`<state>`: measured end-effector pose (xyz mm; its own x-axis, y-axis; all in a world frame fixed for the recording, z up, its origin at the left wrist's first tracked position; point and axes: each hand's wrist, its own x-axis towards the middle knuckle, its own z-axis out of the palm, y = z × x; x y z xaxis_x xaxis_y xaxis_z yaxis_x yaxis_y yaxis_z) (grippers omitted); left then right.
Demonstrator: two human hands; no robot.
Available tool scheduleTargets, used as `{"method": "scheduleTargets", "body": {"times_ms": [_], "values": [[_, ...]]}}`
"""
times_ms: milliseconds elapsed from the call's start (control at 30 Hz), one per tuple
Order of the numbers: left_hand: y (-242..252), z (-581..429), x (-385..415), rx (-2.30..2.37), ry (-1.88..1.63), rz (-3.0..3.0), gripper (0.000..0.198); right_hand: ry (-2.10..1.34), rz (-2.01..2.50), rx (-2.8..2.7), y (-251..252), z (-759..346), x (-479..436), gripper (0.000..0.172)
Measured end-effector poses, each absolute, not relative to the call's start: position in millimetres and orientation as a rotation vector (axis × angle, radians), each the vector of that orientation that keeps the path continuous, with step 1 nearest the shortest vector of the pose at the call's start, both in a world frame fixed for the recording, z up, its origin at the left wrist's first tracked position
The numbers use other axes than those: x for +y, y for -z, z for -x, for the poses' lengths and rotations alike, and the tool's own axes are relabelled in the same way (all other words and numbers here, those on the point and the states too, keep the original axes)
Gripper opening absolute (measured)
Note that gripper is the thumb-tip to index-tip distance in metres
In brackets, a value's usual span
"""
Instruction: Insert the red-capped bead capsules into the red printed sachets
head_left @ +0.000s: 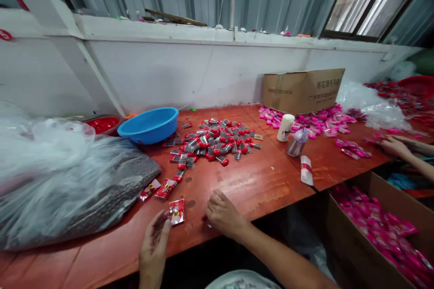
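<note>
Right at the front, a round white container (pixel 242 279) is being partly shown below the table edge. Just above it, the left hand (pixel 155 246) is being held open, thumb and fingers parted, close against a flat, shiny red packet (pixel 177 211) that is lying on the reddish-brown tabletop (pixel 247 185); whether it is being touched cannot be told. Opposite, the right hand (pixel 224 213) is being held low near the table edge, fingers curled in; whether anything is being gripped there cannot be told. Under the table at right, bright pink packets (pixel 376 221) are being held in an open brown cardboard carton (pixel 389 194).

Further in, two similar red packets (pixel 166 188) are being flanked by a bulky clear plastic bag (pixel 74 167) with dark contents. Beyond, small dark packs with red ends (pixel 214 133) are being heaped mid-table, a round blue plastic basin (pixel 159 127) being set to their left. At far right, a co-worker's hand (pixel 395 148) is being held beside pink packets. Behind, a brown cardboard box (pixel 301 92) is being backed by a white wall (pixel 176 72).
</note>
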<state>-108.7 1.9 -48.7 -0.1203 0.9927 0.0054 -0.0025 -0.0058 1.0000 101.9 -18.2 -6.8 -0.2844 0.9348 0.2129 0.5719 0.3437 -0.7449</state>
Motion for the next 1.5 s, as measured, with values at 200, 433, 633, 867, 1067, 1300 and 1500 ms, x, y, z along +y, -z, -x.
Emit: {"method": "scheduleTargets", "body": {"times_ms": [200, 433, 633, 867, 1067, 1300, 1500], "values": [[18.0, 52.9, -39.4, 0.947, -0.97, -1.056, 0.08, -0.547, 1.021, -2.397, -4.5, -130.9, -13.5, 0.014], [5.2, -22.8, -52.2, 1.139, -0.847, -0.753, 0.039, -0.68, 0.814, -2.417, -10.2, -190.2, 24.3, 0.03], [-0.3, -52.2, -40.5, 1.252, -1.007, -0.367, 0.056, -0.583, 1.486, -1.913, 0.0, -254.1, 145.6, 0.071], [-2.2, -58.0, -42.5, 1.28, -1.144, -0.17, 0.054, -0.511, 1.768, -2.043, 37.2, -257.3, 193.5, 0.067], [-2.4, -52.1, -51.1, 1.291, -1.12, -0.174, 0.04, -0.483, 1.584, -2.216, 55.3, -238.2, 142.6, 0.066], [13.0, -12.9, -40.5, 1.187, -1.165, -0.13, 0.018, -0.504, 1.516, -2.359, 48.7, -235.0, 92.7, 0.064], [25.5, 11.4, -28.5, 1.055, -1.189, -0.169, 0.009, -0.707, 1.367, -1.749, 37.3, -167.4, 18.2, 0.035]]}}
